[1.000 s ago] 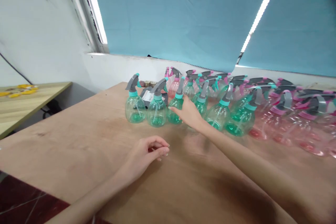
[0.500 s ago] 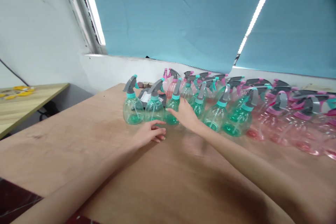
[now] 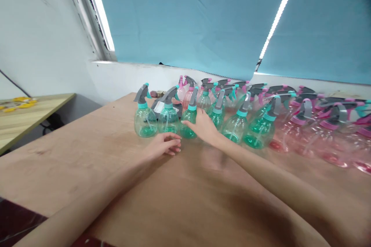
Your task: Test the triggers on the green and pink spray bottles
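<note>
My right hand [image 3: 205, 126] is around a see-through green spray bottle [image 3: 189, 114], thumb across its front and the other fingers mostly hidden at its right side. The bottle stands upright, with a grey trigger head and turquoise collar. My left hand [image 3: 165, 144] hovers low at the table, fingers loosely bent and apart, holding nothing. Just behind it stands another green spray bottle [image 3: 168, 117], and a further one [image 3: 145, 121] is at the row's left end. To the right of my right hand, the front row continues with a pale green bottle [image 3: 235, 126] and a darker green bottle [image 3: 259, 131].
Several pink spray bottles [image 3: 329, 142] fill the right side of the wooden table [image 3: 87, 154], with more bottles behind. A dark object with a white label [image 3: 159, 107] lies behind the left bottles. Yellow pieces [image 3: 20, 103] lie on another table [image 3: 37, 112] at left.
The view has shifted slightly, so the whole scene sits a little further left. Both hands keep nearly the same places relative to the bottles.
</note>
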{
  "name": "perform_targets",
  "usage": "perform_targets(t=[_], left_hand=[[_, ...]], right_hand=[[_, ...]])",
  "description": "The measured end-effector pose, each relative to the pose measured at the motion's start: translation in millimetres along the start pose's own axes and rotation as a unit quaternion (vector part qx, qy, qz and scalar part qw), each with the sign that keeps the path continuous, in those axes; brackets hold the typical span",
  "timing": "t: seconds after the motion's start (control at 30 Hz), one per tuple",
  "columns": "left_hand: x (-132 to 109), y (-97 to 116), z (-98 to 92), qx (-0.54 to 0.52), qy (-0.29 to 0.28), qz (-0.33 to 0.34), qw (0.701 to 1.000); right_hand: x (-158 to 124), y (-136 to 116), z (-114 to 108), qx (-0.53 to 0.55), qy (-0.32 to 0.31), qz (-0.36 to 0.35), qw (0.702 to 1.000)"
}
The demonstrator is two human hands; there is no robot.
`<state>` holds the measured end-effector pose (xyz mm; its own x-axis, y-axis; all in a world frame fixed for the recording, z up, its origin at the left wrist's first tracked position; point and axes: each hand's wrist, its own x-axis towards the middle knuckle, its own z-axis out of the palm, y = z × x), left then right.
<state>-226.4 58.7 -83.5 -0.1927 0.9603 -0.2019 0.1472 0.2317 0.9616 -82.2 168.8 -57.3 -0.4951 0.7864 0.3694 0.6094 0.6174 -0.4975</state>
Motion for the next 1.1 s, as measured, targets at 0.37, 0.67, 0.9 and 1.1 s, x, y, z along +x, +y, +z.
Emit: perform_targets(t=[0.37, 0.67, 0.9, 1.1], left_hand=[[-70, 24, 28.1, -0.034, -0.065, -0.031, 0.997], [-67, 20, 72.7, 0.057, -0.094, 0.023, 0.994], [-50, 43, 123.3, 0.087, -0.142, 0.063, 0.984], [-27, 81, 162.2, 0.114, -0.147, 0.093, 0.978]], right_hand=[[-50, 6, -22, -0.024, -0.017, -0.041, 0.999], [-116, 45, -70, -0.105, -0.001, -0.068, 0.992], [-153, 88, -120, -0.141, -0.003, -0.042, 0.989], [-174, 126, -150, -0.102, 0.008, -0.031, 0.994]])
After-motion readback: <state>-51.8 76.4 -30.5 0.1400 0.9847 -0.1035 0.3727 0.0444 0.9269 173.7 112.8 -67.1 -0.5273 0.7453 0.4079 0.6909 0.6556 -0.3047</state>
